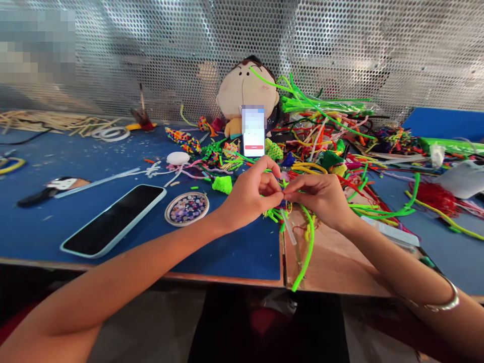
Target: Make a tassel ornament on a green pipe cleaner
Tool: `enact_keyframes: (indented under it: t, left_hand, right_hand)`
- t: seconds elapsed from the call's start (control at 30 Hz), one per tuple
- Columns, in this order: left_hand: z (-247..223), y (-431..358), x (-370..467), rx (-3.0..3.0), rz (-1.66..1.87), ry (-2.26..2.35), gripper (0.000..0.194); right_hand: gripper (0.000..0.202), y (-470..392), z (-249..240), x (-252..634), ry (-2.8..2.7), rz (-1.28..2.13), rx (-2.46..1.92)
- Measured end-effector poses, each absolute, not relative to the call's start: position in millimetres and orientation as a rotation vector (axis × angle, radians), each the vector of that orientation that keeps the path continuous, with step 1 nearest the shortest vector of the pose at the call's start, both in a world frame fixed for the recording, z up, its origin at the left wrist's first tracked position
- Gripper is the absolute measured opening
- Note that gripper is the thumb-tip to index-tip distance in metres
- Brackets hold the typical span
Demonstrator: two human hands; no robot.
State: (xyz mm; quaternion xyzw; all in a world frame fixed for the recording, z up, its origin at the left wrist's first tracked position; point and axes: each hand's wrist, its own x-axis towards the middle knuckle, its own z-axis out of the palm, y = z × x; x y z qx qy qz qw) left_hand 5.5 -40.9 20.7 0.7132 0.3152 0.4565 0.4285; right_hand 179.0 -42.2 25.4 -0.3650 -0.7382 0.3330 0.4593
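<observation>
My left hand [257,187] and my right hand [320,197] meet over the table's front edge, fingertips pinched close together. What they pinch is small and mostly hidden; a bit of dark blue shows just below the fingertips. A bright green pipe cleaner [310,247] curves down from beneath my right hand past the table edge; whether it is gripped, I cannot tell. Under the hands lie short green pipe cleaner pieces [273,216] and a thin clear stick [289,229]. Left of my left hand is a fuzzy green piece [222,184].
A phone [117,219] and a round dish of beads [186,208] lie at left. Behind, a lit phone [253,133] leans on a plush doll [247,85]. Tangled pipe cleaners [317,136] spread at right. Cutting pliers [53,190] lie far left.
</observation>
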Motion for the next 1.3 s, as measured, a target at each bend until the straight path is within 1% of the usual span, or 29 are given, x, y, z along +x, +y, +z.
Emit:
enact_keyframes:
  t: [0.17, 0.37, 0.57, 0.77, 0.87, 1.03, 1.3]
  left_hand:
    - [19.5, -39.2, 6.2, 1.789, 1.147, 0.799, 0.03]
    - [19.0, -38.9, 7.0, 1.762, 1.153, 0.802, 0.028]
    - [19.0, -38.0, 7.8, 1.701, 1.155, 0.785, 0.028]
    - [16.2, -35.2, 7.6, 1.676, 1.142, 0.777, 0.029]
    - [14.2, -35.3, 8.3, 1.671, 1.118, 0.748, 0.029]
    - [11.2, -36.5, 9.5, 1.718, 1.114, 0.708, 0.029]
    - [11.5, -33.6, 4.0, 2.265, 1.3, 0.629, 0.006]
  right_hand:
    - [0.005, -44.2, 25.7, 179.0, -1.901, 0.665, -0.916]
    - [0.007, -46.5, 25.6, 179.0, -1.975, 0.529, -0.914]
    - [0.009, -49.3, 26.5, 180.9, -2.094, 0.314, -0.892]
    - [0.011, -50.0, 27.8, 182.1, -2.174, 0.218, -0.844]
    - [0.011, -49.2, 29.8, 183.7, -2.172, 0.277, -0.876]
    - [0.01, -46.7, 30.9, 184.1, -2.094, 0.519, -0.955]
    - [0.012, -42.2, 32.0, 184.1, -1.949, 0.904, -0.911]
